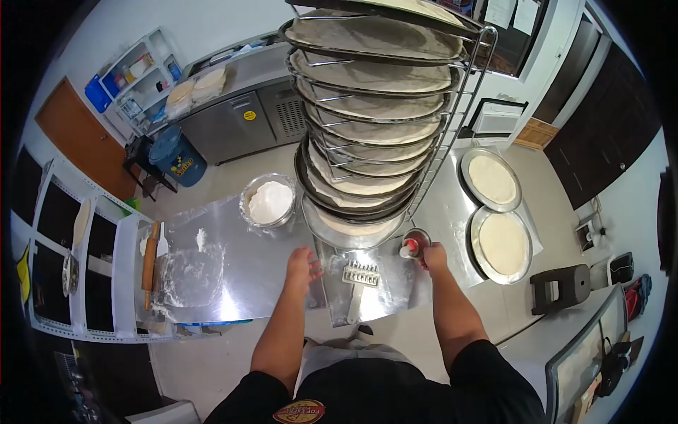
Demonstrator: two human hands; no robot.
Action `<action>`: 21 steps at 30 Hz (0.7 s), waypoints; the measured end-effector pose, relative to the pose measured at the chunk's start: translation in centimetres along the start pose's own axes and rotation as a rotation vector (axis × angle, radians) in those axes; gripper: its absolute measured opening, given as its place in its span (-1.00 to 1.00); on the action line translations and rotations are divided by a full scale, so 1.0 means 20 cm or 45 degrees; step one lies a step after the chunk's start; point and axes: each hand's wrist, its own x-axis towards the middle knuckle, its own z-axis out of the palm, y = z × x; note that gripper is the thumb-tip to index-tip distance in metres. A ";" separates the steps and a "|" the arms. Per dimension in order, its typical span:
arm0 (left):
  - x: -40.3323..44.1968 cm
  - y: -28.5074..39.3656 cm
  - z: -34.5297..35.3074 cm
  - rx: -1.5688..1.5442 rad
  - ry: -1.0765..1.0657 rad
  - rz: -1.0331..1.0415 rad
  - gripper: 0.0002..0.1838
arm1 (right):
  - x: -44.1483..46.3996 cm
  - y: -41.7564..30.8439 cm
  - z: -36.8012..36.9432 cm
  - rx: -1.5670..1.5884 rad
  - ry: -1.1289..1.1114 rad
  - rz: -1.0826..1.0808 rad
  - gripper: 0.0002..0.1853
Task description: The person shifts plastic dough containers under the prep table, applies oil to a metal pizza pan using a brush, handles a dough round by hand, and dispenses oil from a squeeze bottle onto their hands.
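Metal bowl (425, 237) is clamped in right fingers (425, 263); left fingers (315, 267) hang loosely apart.

1. The rack (463, 106) stands beyond the left hand (302, 266) and right hand (436, 259).
2. Left of the rack, a bowl (248, 212) contains flour (271, 203).
3. The dough docker (361, 281) lies on the table (395, 302), between the hands.
4. The cup (425, 238) is in the right hand.
5. Farther right, 2 pans (503, 280) sit, 1 behind the other, each bearing dough (504, 244).
6. At far left, the scraper (163, 242) lies beside the rolling pin (150, 268).
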 end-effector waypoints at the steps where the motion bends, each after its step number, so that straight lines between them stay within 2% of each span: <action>1: -0.04 -0.02 0.03 -0.011 0.004 -0.025 -0.57 | 0.02 0.01 0.01 0.008 -0.012 0.007 -0.71; 5: -0.10 -0.10 0.00 0.035 -0.037 -0.078 -0.60 | 0.05 0.03 0.02 0.312 0.195 0.054 -0.75; 8: -0.09 -0.16 -0.01 0.061 -0.098 -0.088 -0.62 | 0.03 0.06 0.00 0.700 0.008 0.130 -0.68; 9: -0.09 -0.17 -0.02 0.061 -0.114 -0.084 -0.62 | 0.02 0.07 -0.02 0.705 0.016 0.127 -0.68; 12: -0.11 -0.16 -0.03 0.053 -0.123 -0.063 -0.65 | -0.14 0.05 -0.05 0.685 -0.282 0.253 -0.59; 13: -0.12 -0.14 -0.04 0.050 -0.118 -0.046 -0.67 | -0.20 0.04 -0.05 0.682 -0.287 0.248 -0.59; 17: -0.08 -0.09 -0.09 0.061 -0.077 0.019 -0.74 | -0.42 -0.06 0.01 0.434 -0.480 0.312 -0.56; 20: -0.03 0.00 -0.06 0.098 -0.016 0.130 -0.80 | -0.48 -0.21 0.07 0.474 -0.435 0.023 -0.59; 21: -0.02 0.05 -0.04 0.128 0.027 0.212 -0.84 | -0.42 -0.22 0.09 0.473 -0.442 0.024 -0.59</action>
